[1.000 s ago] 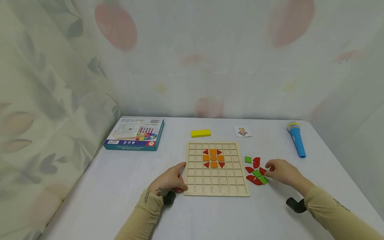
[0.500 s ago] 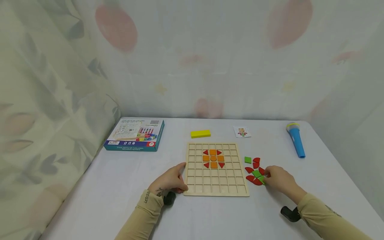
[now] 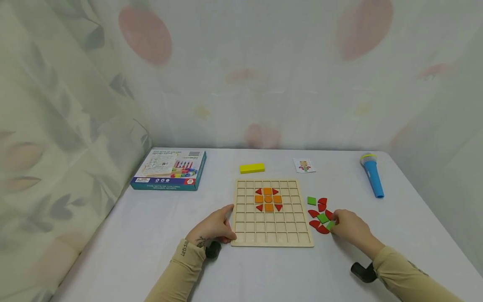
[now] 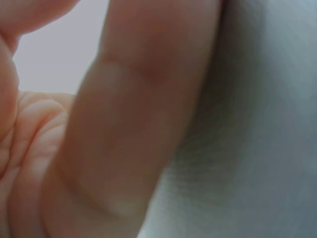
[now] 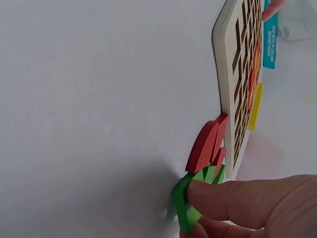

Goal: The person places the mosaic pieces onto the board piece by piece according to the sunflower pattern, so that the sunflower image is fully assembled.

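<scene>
A pale wooden grid board (image 3: 271,230) lies on the white table, with orange squares (image 3: 269,207), an orange disc (image 3: 268,199) and several red triangles (image 3: 278,207) set in its upper cells. Along its left edge, my left hand (image 3: 212,226) touches the side with thumb and index finger spread apart. My right hand (image 3: 351,228) pinches a green square tile (image 5: 184,203) between thumb and fingers, tilted up in the right wrist view. Beside it lie several red curved pieces (image 3: 323,229), a green square (image 3: 323,218) and another green square (image 3: 311,201).
Behind the board are a yellow block (image 3: 252,168) and a small picture card (image 3: 304,165). A boxed bead set (image 3: 170,170) sits at the back left. At the back right lies a blue toy microphone (image 3: 373,178).
My right hand has moved slightly down and left onto the nearest green square tile and now pinches it. The left hand has stayed at the board's edge.
</scene>
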The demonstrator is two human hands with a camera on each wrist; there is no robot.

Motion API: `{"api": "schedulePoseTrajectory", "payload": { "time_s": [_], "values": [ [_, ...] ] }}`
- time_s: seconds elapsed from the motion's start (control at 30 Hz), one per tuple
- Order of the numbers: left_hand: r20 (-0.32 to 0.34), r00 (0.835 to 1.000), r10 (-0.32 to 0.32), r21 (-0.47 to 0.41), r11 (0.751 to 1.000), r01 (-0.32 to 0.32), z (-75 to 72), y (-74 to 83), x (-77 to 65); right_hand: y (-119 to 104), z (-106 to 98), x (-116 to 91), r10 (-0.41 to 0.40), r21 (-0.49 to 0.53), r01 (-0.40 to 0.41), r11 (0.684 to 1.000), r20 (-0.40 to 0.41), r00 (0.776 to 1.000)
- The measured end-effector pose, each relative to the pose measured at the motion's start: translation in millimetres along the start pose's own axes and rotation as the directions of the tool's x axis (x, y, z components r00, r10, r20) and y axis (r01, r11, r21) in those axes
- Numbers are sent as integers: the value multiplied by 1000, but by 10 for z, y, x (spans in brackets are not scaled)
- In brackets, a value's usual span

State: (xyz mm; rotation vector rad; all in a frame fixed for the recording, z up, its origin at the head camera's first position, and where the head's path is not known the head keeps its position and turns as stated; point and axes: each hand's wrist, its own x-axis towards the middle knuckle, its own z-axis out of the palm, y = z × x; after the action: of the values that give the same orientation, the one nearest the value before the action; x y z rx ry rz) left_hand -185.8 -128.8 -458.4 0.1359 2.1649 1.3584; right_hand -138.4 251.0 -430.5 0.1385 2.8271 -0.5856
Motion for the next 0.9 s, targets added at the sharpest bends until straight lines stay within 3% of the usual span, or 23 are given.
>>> {"api": "schedulePoseTrajectory", "payload": {
  "time_s": [0.27,0.47,0.67,0.8,0.9],
  "values": [
    [1,1000,4,-4,1000,-4,-6,-2,-4,-64,-23,-42,-5,0,5,1000,-7,1000],
    [2,1000,11,-10,1000,-11,-3,-4,-7,-291,-160,11,-56,108,66,992,-89,994],
    [1,1000,18,11,1000,-18,-2,-7,-1,-646,-184,176,-94,310,121,943,-98,991],
    [3,1000,21,28,999,-21,0,-3,0,-873,-55,290,-105,437,118,892,-53,993],
    [5,1000,18,24,1000,-19,-3,-3,6,-1024,99,371,-98,462,102,881,-33,995]
  ]
}}
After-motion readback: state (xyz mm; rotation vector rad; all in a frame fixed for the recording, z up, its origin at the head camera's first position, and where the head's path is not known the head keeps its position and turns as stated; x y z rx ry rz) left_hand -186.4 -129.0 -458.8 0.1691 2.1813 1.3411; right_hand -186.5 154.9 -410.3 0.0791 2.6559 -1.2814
